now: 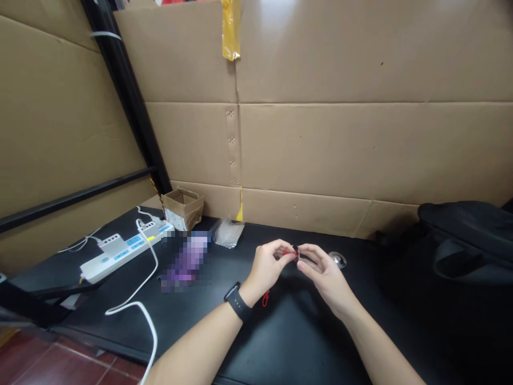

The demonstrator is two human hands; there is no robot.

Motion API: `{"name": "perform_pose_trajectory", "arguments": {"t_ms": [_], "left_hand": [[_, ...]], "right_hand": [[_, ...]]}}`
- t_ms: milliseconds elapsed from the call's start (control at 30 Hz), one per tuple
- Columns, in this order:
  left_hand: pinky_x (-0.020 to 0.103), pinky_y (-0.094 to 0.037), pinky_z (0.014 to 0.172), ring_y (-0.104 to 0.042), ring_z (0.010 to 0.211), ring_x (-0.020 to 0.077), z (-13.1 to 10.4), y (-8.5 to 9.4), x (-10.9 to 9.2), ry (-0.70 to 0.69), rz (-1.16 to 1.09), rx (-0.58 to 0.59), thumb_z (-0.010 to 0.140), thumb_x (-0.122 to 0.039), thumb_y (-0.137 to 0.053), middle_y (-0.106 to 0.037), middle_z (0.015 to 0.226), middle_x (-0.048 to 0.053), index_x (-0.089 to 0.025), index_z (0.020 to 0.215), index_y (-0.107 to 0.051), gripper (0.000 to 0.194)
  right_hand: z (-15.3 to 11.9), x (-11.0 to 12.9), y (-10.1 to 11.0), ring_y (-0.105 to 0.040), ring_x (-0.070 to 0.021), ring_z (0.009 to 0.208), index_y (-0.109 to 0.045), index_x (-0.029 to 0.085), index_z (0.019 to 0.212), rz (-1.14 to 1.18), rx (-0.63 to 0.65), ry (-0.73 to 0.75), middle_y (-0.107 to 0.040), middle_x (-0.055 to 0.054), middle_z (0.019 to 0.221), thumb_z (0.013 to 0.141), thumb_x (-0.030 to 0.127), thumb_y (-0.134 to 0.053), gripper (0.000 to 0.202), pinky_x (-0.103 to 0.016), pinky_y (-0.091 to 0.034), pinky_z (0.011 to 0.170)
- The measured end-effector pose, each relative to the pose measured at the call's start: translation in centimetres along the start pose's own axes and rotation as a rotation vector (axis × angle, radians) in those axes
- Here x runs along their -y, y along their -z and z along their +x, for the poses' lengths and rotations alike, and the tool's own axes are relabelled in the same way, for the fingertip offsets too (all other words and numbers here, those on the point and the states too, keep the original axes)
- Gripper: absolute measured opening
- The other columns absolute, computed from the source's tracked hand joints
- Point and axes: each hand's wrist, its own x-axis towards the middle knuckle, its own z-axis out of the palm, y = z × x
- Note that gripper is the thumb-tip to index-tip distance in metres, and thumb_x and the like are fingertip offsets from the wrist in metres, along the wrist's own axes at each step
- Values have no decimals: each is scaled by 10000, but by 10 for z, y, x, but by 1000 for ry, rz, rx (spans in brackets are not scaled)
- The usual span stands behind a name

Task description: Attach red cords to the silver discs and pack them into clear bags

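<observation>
My left hand point(267, 269) is closed, with thumb and fingertips pinching a red cord point(285, 252). A loop at the cord's end point(265, 298) hangs below that hand, near the black tabletop. My right hand point(326, 280) is closed too, its thumb and fingers on the edge of a small, thin, round piece point(296, 250), dark with a shiny rim. Cord and round piece meet between my fingertips; how they join is too small to make out. Just beyond my right hand, a shiny silver dome-shaped piece point(337, 260) lies on the table point(264, 342).
To the left lies a white power strip point(128, 254) with plugs and a white cable point(150, 321) crossing the table. A small open cardboard box point(183, 208), a clear plastic bag point(227, 233) and a blurred purple object point(188, 262) are farther back. A black bag point(468, 240) stands at right.
</observation>
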Motion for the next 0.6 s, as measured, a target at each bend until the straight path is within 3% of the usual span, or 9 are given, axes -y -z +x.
{"name": "perform_pose_trajectory", "arguments": {"t_ms": [600], "left_hand": [[274, -489, 809, -645, 837, 167, -2, 3, -14, -135, 312, 26, 900, -247, -631, -730, 877, 10, -216, 874, -720, 97]], "right_hand": [[-1, 1, -4, -651, -238, 1093, -623, 272, 1071, 53, -43, 1, -667, -58, 1202, 743, 356, -822, 393, -398, -509, 1000]]}}
